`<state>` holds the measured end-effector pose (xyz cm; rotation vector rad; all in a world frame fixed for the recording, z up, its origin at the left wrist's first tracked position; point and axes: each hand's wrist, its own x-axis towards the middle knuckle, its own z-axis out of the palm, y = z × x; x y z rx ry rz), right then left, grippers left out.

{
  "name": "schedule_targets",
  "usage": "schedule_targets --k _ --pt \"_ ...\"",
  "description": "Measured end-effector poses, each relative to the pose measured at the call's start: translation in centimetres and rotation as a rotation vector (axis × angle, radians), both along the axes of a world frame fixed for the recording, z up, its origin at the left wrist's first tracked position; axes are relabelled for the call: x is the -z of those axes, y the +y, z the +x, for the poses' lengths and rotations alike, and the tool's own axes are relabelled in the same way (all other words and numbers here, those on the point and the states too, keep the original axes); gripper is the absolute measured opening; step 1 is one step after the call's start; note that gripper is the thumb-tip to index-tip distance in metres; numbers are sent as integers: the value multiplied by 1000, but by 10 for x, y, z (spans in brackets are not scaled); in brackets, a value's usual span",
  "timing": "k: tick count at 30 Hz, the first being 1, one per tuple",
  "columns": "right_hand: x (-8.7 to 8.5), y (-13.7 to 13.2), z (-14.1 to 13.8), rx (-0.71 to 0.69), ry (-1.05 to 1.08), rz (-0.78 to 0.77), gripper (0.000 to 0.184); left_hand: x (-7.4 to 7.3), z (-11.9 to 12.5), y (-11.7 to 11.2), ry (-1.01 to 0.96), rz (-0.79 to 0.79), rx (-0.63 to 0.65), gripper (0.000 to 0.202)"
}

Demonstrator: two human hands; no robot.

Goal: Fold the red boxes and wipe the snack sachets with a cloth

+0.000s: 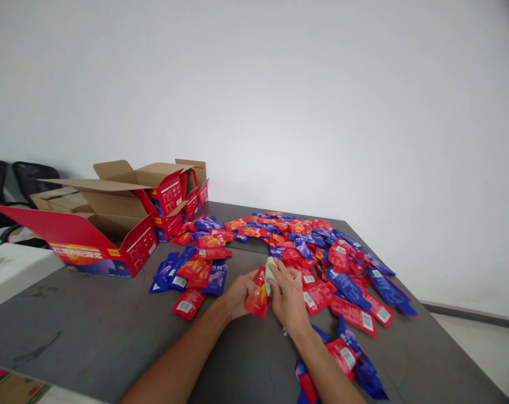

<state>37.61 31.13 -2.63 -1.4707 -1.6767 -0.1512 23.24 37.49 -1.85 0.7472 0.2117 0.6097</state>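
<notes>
Gripping red pouch (258,303) in left fingers (250,285), clasping pale cloth (270,274) against it with right fingers (281,273), pointing pouch lengthwise toward wall (262,112)!

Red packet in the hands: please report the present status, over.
Left hand gripping red packet. Right hand holding pale cloth against it. Loose packets lying on both sides.

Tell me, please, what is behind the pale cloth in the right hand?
A red pouch, held by the left hand, shows partly behind the pale cloth; its covered part cannot be seen.
</notes>
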Motion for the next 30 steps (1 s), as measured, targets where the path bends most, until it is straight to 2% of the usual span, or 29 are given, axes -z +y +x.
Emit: schedule_targets --k 2,6,9,12,15,23,28,30 --pt "0 0 0 -10 -17 0 39 -2 4 1 -21 -82 25 49" --pt "-8 -8 -14 -179 -98 -95 44 3 0 11 -29 -183 40 64" --pt "-20 -15 -27 -321 -154 -164 46 7 -7 18 -28 -211 -25 67" --pt "-28 -19 -31 -383 -174 -189 47 9 -10 20 -31 -212 -103 63" --pt "-26 -19 -30 -337 -148 -189 48 6 -8 20 -26 -203 -85 59" --pt "-7 -10 -25 -169 -65 -79 46 5 1 20 30 -192 -28 50" --pt "-2 -7 -15 -122 36 -77 37 11 -4 21 59 -131 -203 70" --pt "-3 -5 -10 -100 69 -69 36 11 -7 21 44 -57 -255 71"
